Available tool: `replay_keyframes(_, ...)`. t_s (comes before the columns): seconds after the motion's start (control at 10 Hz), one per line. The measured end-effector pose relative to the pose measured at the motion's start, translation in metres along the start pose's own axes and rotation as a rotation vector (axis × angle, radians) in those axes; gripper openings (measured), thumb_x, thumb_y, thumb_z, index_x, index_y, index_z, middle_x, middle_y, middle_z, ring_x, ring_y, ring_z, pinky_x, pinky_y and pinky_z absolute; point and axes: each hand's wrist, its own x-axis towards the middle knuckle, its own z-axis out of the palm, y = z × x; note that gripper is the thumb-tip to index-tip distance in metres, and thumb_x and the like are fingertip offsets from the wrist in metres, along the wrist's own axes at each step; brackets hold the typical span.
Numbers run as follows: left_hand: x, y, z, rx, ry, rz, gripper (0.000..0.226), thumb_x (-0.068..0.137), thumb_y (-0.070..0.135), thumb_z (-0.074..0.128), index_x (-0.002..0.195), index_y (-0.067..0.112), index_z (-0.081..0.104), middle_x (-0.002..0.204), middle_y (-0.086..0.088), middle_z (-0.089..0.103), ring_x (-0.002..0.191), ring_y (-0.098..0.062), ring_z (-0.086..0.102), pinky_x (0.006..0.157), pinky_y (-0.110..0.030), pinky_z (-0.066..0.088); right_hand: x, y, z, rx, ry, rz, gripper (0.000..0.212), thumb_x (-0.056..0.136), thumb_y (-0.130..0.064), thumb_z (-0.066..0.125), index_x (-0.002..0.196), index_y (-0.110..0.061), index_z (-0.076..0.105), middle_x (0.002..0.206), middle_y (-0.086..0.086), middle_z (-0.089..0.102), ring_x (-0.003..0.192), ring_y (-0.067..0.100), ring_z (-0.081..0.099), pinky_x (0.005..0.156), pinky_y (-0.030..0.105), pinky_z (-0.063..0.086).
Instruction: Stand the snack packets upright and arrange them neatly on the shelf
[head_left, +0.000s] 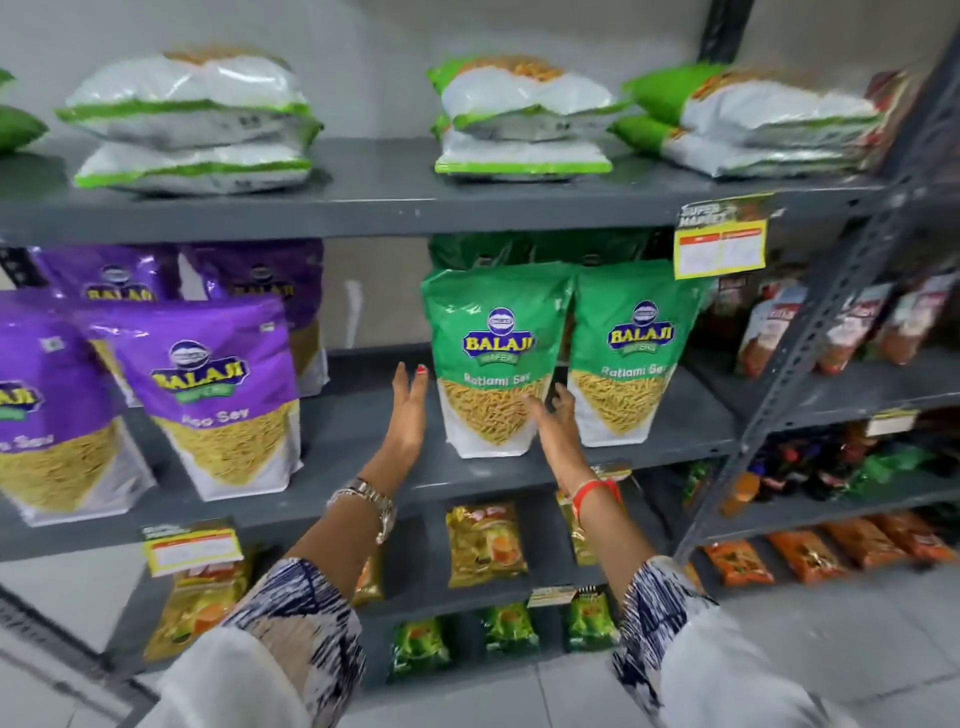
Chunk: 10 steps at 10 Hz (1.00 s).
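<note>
We reach both arms toward the middle tier of the grey metal shelf (363, 447). Our left hand (408, 410) is open, fingers straight and together, palm turned toward the nearer green glossy "Ratlami Sev" stand-up packet (493, 358); it sits just left of that packet's lower edge and holds nothing. Whether it touches the packet we cannot tell. Our right hand (556, 421) is also open, fingers loosely spread, lying in front of the same packet's lower right corner, at the seam where it meets the second green glossy packet (626, 353). It grips nothing; contact looks likely but we cannot confirm it.

Both green packets stand upright side by side, touching, near the front edge of the middle tier. To the left, well apart across a bare stretch of shelf, purple glossy "Aloo Sev" packets (223, 395) stand upright in two rows, slightly tilted.

On the tier above, white-and-green plastic packets (192, 119) lie flat in stacks. A yellow paper price tag (719, 244) hangs from that tier's front edge. A silver metal wristwatch (371, 501) is on our left wrist, a red thread band (597, 488) on our right.
</note>
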Motion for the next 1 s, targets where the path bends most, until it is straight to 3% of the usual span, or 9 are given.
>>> replay_keyframes(0.1, 0.02, -0.004, 0.014, -0.075, 0.016, -0.127, 0.061, 0.096, 0.044, 0.025, 0.147, 0.019, 0.003, 0.159, -0.001, 0.004, 0.145, -0.022, 0.009, 0.119, -0.044, 0.007, 0.018, 0.002, -0.005, -0.001, -0.074, 0.008, 0.071, 0.086, -0.037, 0.059, 0.145, -0.02, 0.022, 0.15, 0.007, 0.036, 0.134, 0.026, 0.039, 0.103, 0.03, 0.031)
replay_keyframes(0.2, 0.029, -0.02, 0.027, -0.124, -0.063, -0.142, 0.061, 0.094, 0.052, 0.019, 0.144, 0.018, 0.024, 0.154, -0.004, 0.026, 0.14, -0.021, 0.028, 0.116, -0.039, 0.022, 0.029, 0.01, -0.005, 0.037, -0.123, 0.054, 0.075, 0.084, -0.044, 0.059, 0.146, -0.025, 0.02, 0.152, 0.004, 0.034, 0.136, 0.024, 0.036, 0.113, 0.042, 0.029)
replay_keyframes(0.3, 0.026, -0.026, 0.037, -0.117, -0.105, -0.093, 0.053, 0.096, 0.045, 0.017, 0.132, 0.015, 0.042, 0.13, 0.003, 0.05, 0.107, -0.003, 0.055, 0.082, -0.008, 0.046, 0.036, 0.017, -0.006, 0.055, -0.136, 0.067, 0.075, 0.083, -0.046, 0.06, 0.145, -0.028, 0.022, 0.152, 0.003, 0.036, 0.136, 0.023, 0.037, 0.115, 0.046, 0.026)
replay_keyframes(0.4, 0.023, -0.025, 0.044, -0.131, -0.053, -0.101, 0.053, 0.096, 0.043, 0.018, 0.138, 0.014, 0.034, 0.136, -0.001, 0.046, 0.109, -0.008, 0.048, 0.087, -0.012, 0.04, 0.039, 0.02, -0.006, 0.088, -0.123, 0.061, 0.073, 0.082, -0.044, 0.061, 0.143, -0.029, 0.024, 0.149, 0.004, 0.039, 0.134, 0.025, 0.04, 0.113, 0.051, 0.029)
replay_keyframes(0.5, 0.018, -0.023, 0.046, -0.148, -0.022, -0.086, 0.051, 0.097, 0.04, 0.021, 0.141, 0.015, 0.027, 0.146, -0.008, 0.039, 0.123, -0.016, 0.043, 0.095, -0.026, 0.032, 0.035, 0.02, -0.006, 0.084, -0.112, 0.068, 0.072, 0.083, -0.045, 0.06, 0.143, -0.031, 0.023, 0.151, 0.004, 0.037, 0.133, 0.025, 0.041, 0.111, 0.052, 0.033)
replay_keyframes(0.7, 0.012, -0.025, 0.048, -0.137, -0.015, -0.084, 0.05, 0.096, 0.042, 0.021, 0.142, 0.021, 0.022, 0.148, -0.007, 0.035, 0.122, -0.015, 0.039, 0.094, -0.032, 0.026, 0.031, 0.019, -0.007, 0.08, -0.094, 0.061, 0.071, 0.085, -0.042, 0.058, 0.144, -0.029, 0.02, 0.149, 0.007, 0.039, 0.132, 0.028, 0.042, 0.11, 0.056, 0.033)
replay_keyframes(0.8, 0.014, -0.024, 0.046, -0.13, -0.031, -0.115, 0.052, 0.096, 0.044, 0.022, 0.142, 0.022, 0.022, 0.149, -0.007, 0.035, 0.133, -0.024, 0.036, 0.093, -0.032, 0.027, 0.032, 0.019, -0.007, 0.074, -0.099, 0.062, 0.072, 0.085, -0.043, 0.058, 0.144, -0.028, 0.02, 0.15, 0.007, 0.038, 0.133, 0.029, 0.04, 0.11, 0.056, 0.033)
replay_keyframes(1.0, 0.009, -0.019, 0.044, -0.064, 0.041, -0.066, 0.057, 0.096, 0.043, 0.025, 0.147, 0.019, 0.013, 0.154, -0.004, 0.025, 0.128, -0.01, 0.033, 0.1, -0.027, 0.023, 0.022, 0.015, -0.009, -0.021, -0.043, 0.025, 0.081, 0.081, -0.049, 0.059, 0.147, -0.026, 0.016, 0.154, 0.005, 0.031, 0.139, 0.029, 0.032, 0.115, 0.052, 0.025)
